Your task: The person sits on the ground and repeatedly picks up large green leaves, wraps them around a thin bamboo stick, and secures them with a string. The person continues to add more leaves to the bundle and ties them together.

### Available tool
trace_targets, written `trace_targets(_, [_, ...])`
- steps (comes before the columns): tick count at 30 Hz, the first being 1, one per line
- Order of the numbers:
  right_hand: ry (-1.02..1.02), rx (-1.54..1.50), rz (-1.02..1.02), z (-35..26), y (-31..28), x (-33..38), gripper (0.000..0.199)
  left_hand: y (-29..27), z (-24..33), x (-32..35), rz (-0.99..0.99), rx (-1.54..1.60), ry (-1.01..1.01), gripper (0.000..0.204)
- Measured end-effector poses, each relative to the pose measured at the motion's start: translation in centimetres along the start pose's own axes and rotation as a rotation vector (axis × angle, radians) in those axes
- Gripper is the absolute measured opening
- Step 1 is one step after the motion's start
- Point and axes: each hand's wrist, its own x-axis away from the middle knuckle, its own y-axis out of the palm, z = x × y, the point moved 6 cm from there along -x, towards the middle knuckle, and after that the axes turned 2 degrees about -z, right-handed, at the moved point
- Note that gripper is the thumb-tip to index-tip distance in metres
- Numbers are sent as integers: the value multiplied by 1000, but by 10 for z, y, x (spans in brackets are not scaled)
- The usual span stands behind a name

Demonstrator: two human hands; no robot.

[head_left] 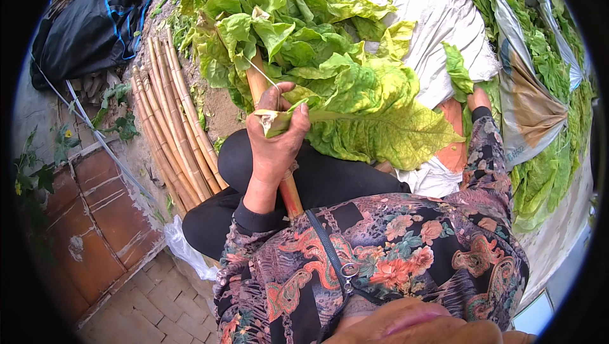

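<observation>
Seated among heaps of green leaves, I see my left hand closed around the stem of a large yellowing leaf, pressing it against a bamboo stick that crosses my lap, a thin string running over the thumb. Spare bamboo canes lie to the left, a white sack beyond the leaf. My right hand is mostly hidden behind leaf and sleeve; I cannot tell its grip

A single head-worn fisheye view looks steeply down, close over the person's lap and the ground ahead.
</observation>
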Motion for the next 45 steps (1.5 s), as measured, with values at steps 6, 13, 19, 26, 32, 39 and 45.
trace_targets(6, [-550, -722, 147, -115, -89, 96, 35, -12, -44, -21, -99, 19, 49, 45])
trace_targets(13, [-1167, -746, -276, -313, -85, 177, 53, -15, -61, -43, -344, 159, -20, 73])
trace_targets(19, [-1401, 3, -56, -364, -95, 173, 48, -40, -57, -34, -236, 20, -92, 90])
trace_targets(26, [-1325, 468, 314, -397, -100, 167, 38, -29, -76, -40, -253, 147, -53, 93])
trace_targets(32, [-1260, 510, 308, -417, -84, 154, 47, -17, -71, -43, -302, 271, 89, 76])
trace_targets(39, [-1424, -724, -148, -393, -108, 244, 85, -11, -78, -43, -193, 257, 190, 49])
trace_targets(45, [-1242, -820, 29, -393, -72, 210, 37, -14, -39, -15, -58, -407, 291, 35])
